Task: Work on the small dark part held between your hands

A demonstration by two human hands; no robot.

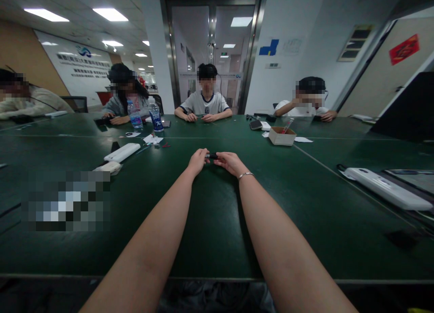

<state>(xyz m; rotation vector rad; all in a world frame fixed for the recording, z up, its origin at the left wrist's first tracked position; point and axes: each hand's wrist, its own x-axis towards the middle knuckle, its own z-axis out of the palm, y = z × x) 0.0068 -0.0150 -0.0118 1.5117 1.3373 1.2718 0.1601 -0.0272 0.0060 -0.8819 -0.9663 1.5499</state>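
Both my arms reach out over the green table (217,222). Between my hands is a small black cylinder (212,156) with a greyish part towards its left end; it is too small to tell its exact kind. The fingers of my left hand (197,163) are closed on the left end. My right hand (232,163), with a silver bangle at the wrist, pinches the right end. The cylinder lies roughly level, just above or on the table; I cannot tell which. Fingers partly hide both its ends.
Left of my hands lie a white power strip (122,153) and paper scraps (153,139); two bottles (155,116) stand behind. A small box (282,137) sits ahead right, another white power strip (386,186) at far right. Several people sit around the table, one person (205,103) directly opposite.
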